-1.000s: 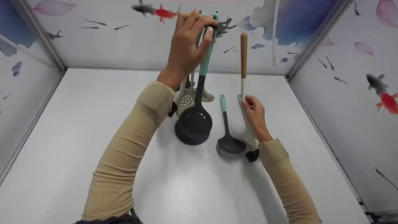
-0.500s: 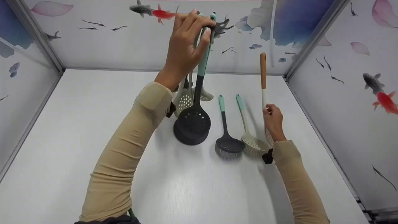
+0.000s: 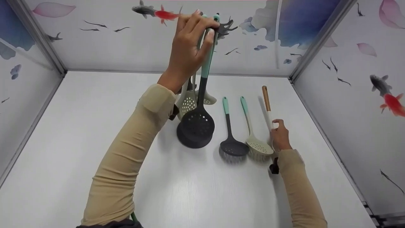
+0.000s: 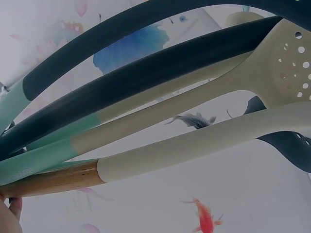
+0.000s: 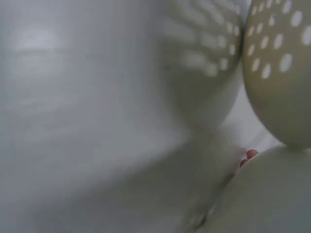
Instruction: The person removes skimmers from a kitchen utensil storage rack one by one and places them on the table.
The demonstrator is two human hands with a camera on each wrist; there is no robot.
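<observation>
My left hand (image 3: 191, 42) is raised and grips a dark pronged hook rack (image 3: 226, 28) at the top of a hanging bundle of kitchen utensils. A black skimmer (image 3: 198, 123) with a mint handle hangs at the front. Behind it hang a pale perforated utensil (image 3: 189, 103) and others. In the left wrist view, a wooden handle (image 4: 58, 179) with a white shaft is among them. At the right, my right hand (image 3: 281, 136) holds the white shaft of a wooden-handled utensil (image 3: 266, 99), low over the table. The hand and sleeve hide its head.
On the white table (image 3: 202, 186) lie a black skimmer (image 3: 233, 147) and, right beside it, a pale perforated skimmer (image 3: 258, 145), both mint-handled. Printed panels stand behind and at both sides, including the back panel (image 3: 110, 47).
My right hand has moved right and toward me, tilting the wooden-handled utensil down from upright to low over the table. The left hand has kept its place at the rack.
</observation>
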